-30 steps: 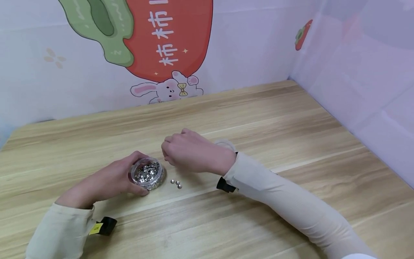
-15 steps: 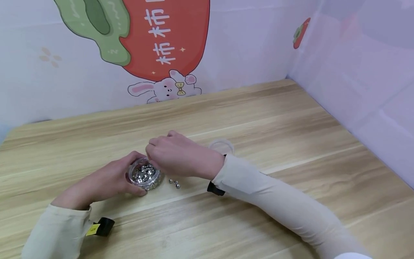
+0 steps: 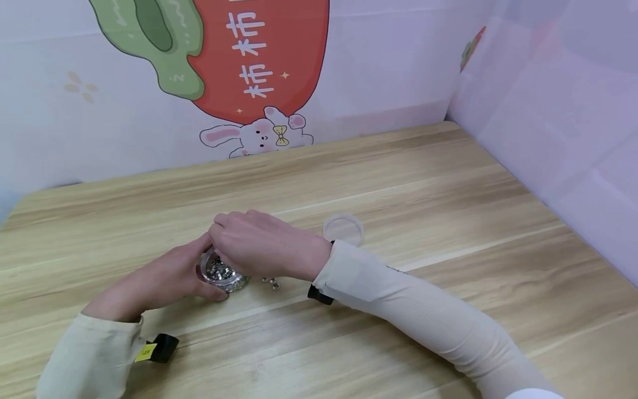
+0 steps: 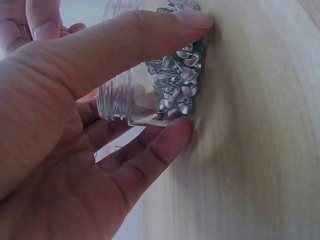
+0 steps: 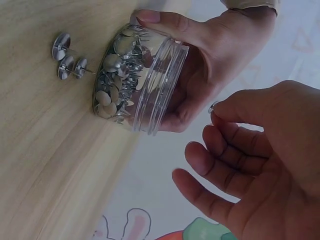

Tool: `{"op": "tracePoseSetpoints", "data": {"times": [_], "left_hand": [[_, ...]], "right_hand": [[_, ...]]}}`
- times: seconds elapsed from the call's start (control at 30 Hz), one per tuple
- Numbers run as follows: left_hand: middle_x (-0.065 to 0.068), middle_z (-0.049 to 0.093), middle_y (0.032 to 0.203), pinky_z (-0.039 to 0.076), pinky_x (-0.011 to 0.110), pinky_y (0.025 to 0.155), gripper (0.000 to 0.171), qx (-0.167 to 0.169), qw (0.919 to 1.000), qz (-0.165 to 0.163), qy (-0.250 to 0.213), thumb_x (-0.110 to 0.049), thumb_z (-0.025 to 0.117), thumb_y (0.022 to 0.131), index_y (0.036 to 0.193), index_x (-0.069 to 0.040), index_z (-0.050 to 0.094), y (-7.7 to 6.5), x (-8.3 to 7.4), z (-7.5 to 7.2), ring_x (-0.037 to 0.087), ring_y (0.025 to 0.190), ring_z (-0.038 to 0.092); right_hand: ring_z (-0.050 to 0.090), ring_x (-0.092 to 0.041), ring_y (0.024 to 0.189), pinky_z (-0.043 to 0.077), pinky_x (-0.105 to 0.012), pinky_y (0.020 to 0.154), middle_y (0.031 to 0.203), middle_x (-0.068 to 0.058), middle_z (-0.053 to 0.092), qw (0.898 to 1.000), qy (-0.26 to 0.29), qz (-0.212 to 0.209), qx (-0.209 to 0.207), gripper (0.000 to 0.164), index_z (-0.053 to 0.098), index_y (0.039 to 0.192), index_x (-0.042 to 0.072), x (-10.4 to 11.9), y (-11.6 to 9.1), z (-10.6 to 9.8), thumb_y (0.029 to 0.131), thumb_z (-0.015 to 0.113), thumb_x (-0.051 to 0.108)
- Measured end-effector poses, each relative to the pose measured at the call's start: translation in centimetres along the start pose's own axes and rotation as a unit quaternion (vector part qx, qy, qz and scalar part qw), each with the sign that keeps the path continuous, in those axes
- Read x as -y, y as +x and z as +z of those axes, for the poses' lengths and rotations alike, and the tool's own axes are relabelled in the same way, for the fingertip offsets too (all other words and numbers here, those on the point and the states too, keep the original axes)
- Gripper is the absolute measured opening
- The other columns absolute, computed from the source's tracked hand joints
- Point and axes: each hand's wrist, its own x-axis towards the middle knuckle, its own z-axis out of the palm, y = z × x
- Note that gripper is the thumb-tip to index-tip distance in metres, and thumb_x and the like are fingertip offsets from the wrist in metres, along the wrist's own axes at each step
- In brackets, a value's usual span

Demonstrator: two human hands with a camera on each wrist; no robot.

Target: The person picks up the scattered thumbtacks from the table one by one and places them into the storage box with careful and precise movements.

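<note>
A clear screw-top jar (image 5: 160,85) partly filled with silver thumbtacks (image 5: 117,75) stands on the table. My left hand (image 3: 171,277) grips its side, thumb and fingers curved around the wall in the left wrist view. Over the open mouth hovers my right hand (image 3: 269,244), hiding part of the jar in the head view. Between its thumb and index finger it pinches a single thumbtack (image 5: 213,107), of which only the edge shows. Three loose thumbtacks (image 5: 65,57) lie on the wood beside the jar.
A clear round lid (image 3: 344,228) lies on the wooden table (image 3: 399,183), behind the right wrist. Printed cloth walls (image 3: 389,61) border the table at the back and right. Black wrist cameras (image 3: 164,348) hang under both cuffs.
My right hand has moved left, from beside the jar to above its mouth. The lid shows more fully now. My left hand and the jar stay put.
</note>
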Motion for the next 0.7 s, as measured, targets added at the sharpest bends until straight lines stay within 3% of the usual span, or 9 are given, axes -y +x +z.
{"op": "tracePoseSetpoints", "data": {"times": [0.13,0.23,0.3,0.37,0.5,0.7], "left_hand": [[0.014,0.062,0.115,0.046,0.048,0.083,0.099,0.006,1.0,-0.005,-0.006,-0.042,0.085,0.066,0.143,-0.014,0.03,-0.05,-0.17,-0.24,0.025,0.096,0.057],[0.01,0.063,0.111,0.046,0.047,0.081,0.092,0.007,0.9999,0.001,-0.011,-0.041,0.085,0.066,0.138,-0.013,0.036,-0.06,-0.26,-0.28,0.022,0.093,0.057],[0.008,0.064,0.109,0.047,0.048,0.081,0.085,0.003,0.9999,0.012,-0.011,-0.04,0.085,0.067,0.134,-0.012,0.04,0.03,-0.22,-0.16,0.022,0.092,0.057],[0.008,0.065,0.111,0.048,0.051,0.083,0.079,-0.006,0.9997,0.021,-0.007,-0.037,0.085,0.067,0.13,-0.011,0.045,0.02,-0.2,-0.04,0.023,0.097,0.059],[0.012,0.066,0.115,0.049,0.056,0.085,0.076,-0.02,0.9995,0.026,0.001,-0.033,0.085,0.067,0.129,-0.01,0.046,-0.04,-0.11,0.15,0.027,0.1,0.061],[0.016,0.067,0.113,0.051,0.054,0.082,0.08,-0.016,0.9997,0.016,-0.004,-0.039,0.084,0.068,0.13,-0.007,0.045,-0.2,-0.08,0.2,0.02,0.088,0.064]], "right_hand": [[0.049,-0.012,0.081,0.05,-0.022,0.07,0.092,-0.001,0.054,1.0,0.026,0.0,0.006,0.026,0.062,0.113,0.001,-0.05,0.17,-0.09,0.102,0.047,0.02],[0.052,-0.018,0.103,0.049,-0.029,0.089,0.116,-0.005,0.058,1.0,0.009,0.01,-0.004,0.041,0.055,0.128,0.005,0.0,0.07,-0.11,0.1,0.052,0.035],[0.045,-0.025,0.123,0.041,-0.038,0.103,0.14,-0.009,0.047,1.0,-0.007,0.018,-0.015,0.062,0.043,0.142,0.01,0.01,-0.14,-0.02,0.094,0.055,0.048],[0.025,-0.032,0.14,0.028,-0.049,0.114,0.158,-0.01,0.025,0.999,-0.021,0.023,-0.024,0.082,0.026,0.152,0.016,0.03,-0.3,0.05,0.088,0.057,0.058],[0.002,-0.034,0.146,0.013,-0.056,0.117,0.164,-0.008,0.002,0.999,-0.016,0.021,-0.026,0.099,0.006,0.156,0.022,0.06,-0.5,0.25,0.083,0.056,0.068],[-0.004,-0.033,0.146,0.01,-0.058,0.117,0.164,-0.007,-0.004,1.0,-0.019,0.017,-0.012,0.104,0.001,0.156,0.022,0.25,-0.48,0.58,0.081,0.052,0.072]]}}
